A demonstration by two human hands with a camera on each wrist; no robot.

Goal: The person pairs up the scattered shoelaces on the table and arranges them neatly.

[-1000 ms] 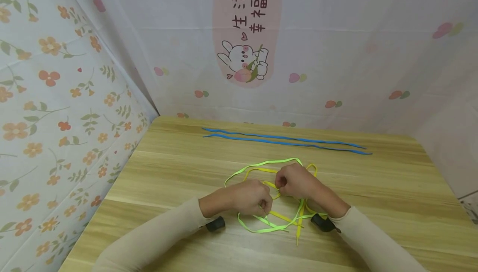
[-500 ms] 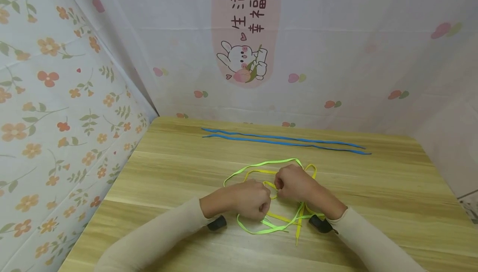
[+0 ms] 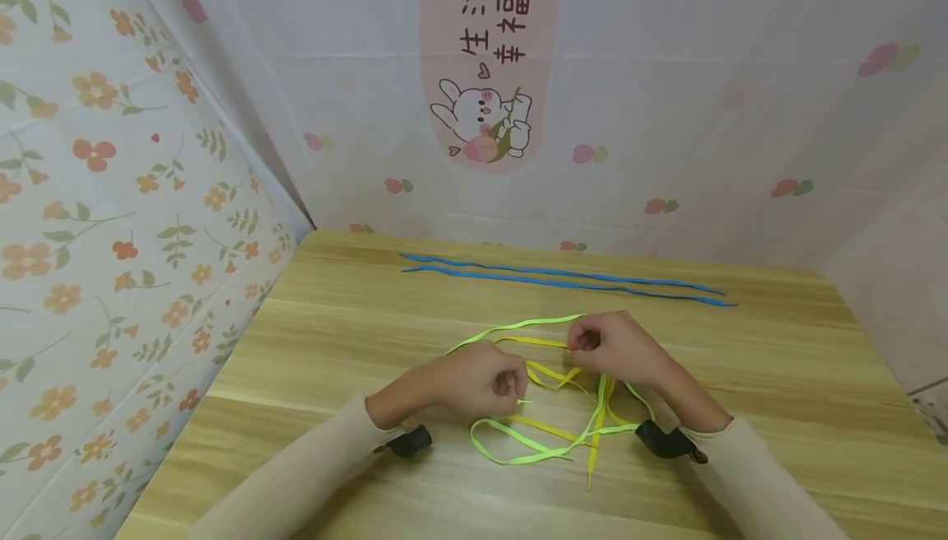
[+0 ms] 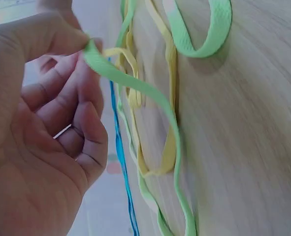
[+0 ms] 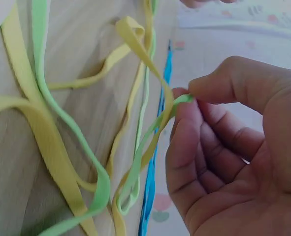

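1. Lacing of flat neon-green fabric [image 3: 551, 453] is laid in loose, wavy loops near the middle of the table, with parts of it raised by both hands. Whether it is made up of one length or several cannot be told.

2. Yellow flat fabric lacing [image 3: 551, 427] is tangled among the green loops. Green and yellow are crossed at several places, most thickly below the right hand, and a yellow tip is pointed toward the wearer.

3. By the left hand [image 3: 477, 379], the green lacing is pinched between thumb and index finger; the other fingers are loosely curled. From this pinch, as shown in the left wrist view, a green strip is hung down toward the tabletop.

4. By the right hand [image 3: 618, 346], a stretch of green is likewise pinched between thumb and index finger, with the other fingers bent inward. A yellow strip is seen right at these fingertips; whether it is gripped too cannot be told.

5. Two slim blue laces [image 3: 548, 281] are stretched out almost straight and side by side on the far part of the table, beyond the tangle.

6. Everything is set on a pale wood-grain table [image 3: 355, 309]. It is backed by a white cloth [image 3: 355, 95] printed with a rabbit and Chinese characters, and flanked on the left by an orange-flowered cloth [image 3: 148, 276].
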